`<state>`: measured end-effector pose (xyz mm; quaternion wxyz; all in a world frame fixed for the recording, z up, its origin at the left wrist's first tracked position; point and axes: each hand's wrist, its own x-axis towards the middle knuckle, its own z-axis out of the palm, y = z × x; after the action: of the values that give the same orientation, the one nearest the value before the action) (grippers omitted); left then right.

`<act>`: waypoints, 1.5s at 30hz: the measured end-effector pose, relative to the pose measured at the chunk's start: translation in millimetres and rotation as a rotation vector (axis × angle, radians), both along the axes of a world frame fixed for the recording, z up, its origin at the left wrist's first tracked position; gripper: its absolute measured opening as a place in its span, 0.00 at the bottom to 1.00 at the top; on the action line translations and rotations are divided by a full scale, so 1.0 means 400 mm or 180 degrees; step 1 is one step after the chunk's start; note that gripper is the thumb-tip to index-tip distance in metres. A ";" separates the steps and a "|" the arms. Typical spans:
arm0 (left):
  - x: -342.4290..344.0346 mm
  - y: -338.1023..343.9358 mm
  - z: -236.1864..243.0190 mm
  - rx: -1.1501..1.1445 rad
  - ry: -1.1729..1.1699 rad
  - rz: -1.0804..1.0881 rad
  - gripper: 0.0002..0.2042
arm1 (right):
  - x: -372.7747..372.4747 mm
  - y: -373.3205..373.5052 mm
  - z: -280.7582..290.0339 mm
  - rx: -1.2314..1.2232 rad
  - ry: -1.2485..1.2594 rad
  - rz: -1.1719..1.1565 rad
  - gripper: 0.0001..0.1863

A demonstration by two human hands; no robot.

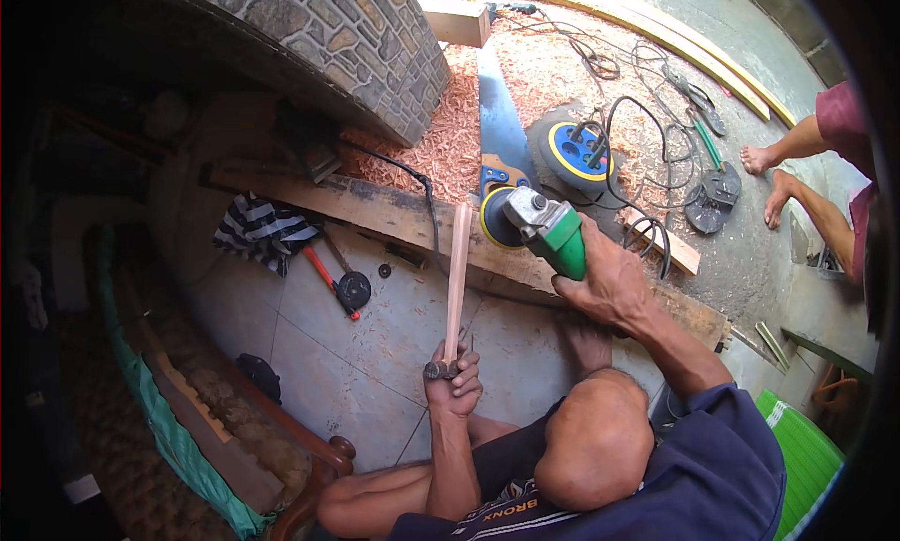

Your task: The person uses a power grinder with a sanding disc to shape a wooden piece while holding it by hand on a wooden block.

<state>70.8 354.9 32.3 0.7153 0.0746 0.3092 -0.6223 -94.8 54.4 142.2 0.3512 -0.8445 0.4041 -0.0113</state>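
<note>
My left hand is closed around the dark head of a hammer. The hammer's pale, bare wooden handle points up and away from me. In my right hand is a green and silver angle grinder, gripped by its green body. Its round, yellow-rimmed disc stands just right of the handle's far end, with a narrow gap showing. A thick wooden plank lies beneath both tools. My bent knee is between my arms.
Beyond the plank lie a handsaw, a blue and yellow round socket reel, tangled cords and wood shavings. At left are a striped cloth and a red-handled tool. Another person's bare feet are at right.
</note>
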 end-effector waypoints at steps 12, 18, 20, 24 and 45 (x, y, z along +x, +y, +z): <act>0.078 -0.058 0.076 0.2628 -0.1655 0.0202 0.36 | 0.011 0.059 0.019 0.0100 -0.0151 0.0293 0.45; 0.080 -0.081 0.091 0.3204 -0.2224 0.0401 0.33 | 0.089 0.127 0.043 0.0287 0.0001 0.1434 0.45; 0.081 -0.094 0.108 0.3288 -0.2328 0.0318 0.33 | 0.089 0.128 0.039 0.0328 -0.0111 0.1577 0.46; 0.087 -0.108 0.134 0.3563 -0.2277 0.0309 0.31 | 0.080 0.104 0.038 0.0253 -0.0013 0.1399 0.46; 0.123 -0.092 0.102 0.3576 -0.1853 0.0098 0.34 | 0.084 0.133 -0.003 0.0219 0.0026 0.1503 0.46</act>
<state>119.9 318.2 73.0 0.6307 0.6004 0.3824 -0.3089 -61.3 107.7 140.9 0.3710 -0.9032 0.1969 0.0884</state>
